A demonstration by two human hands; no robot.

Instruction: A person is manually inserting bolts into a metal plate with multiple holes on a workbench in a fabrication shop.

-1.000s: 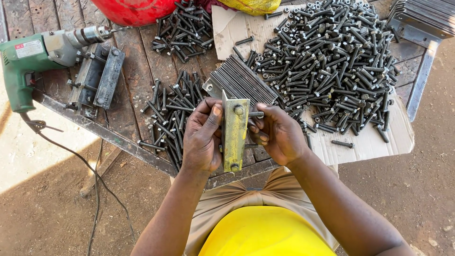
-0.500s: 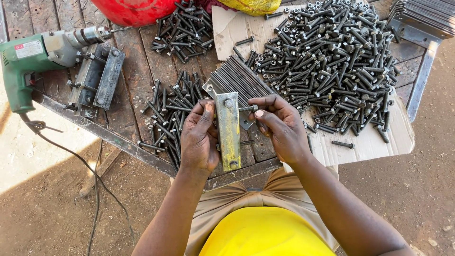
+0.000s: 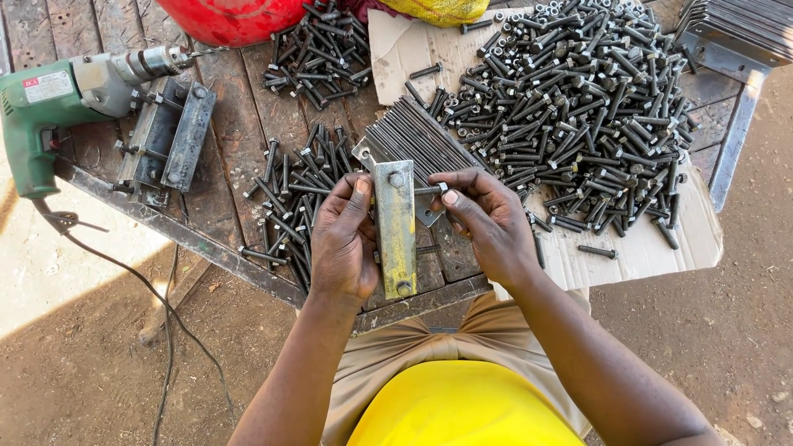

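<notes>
- A worn wooden counter [image 3: 239, 124] is standing on bare dirt, carrying a heap of dark bolts [image 3: 578, 107] on cardboard.
- The left hand [image 3: 343, 239] is closing around a yellowish metal plate [image 3: 396, 231], holding it upright over the counter's near edge.
- The right hand [image 3: 487, 219] is pinching a bolt [image 3: 429, 190] against the plate's top hole.
- A green drill [image 3: 66, 99] is lying at the far left.
</notes>
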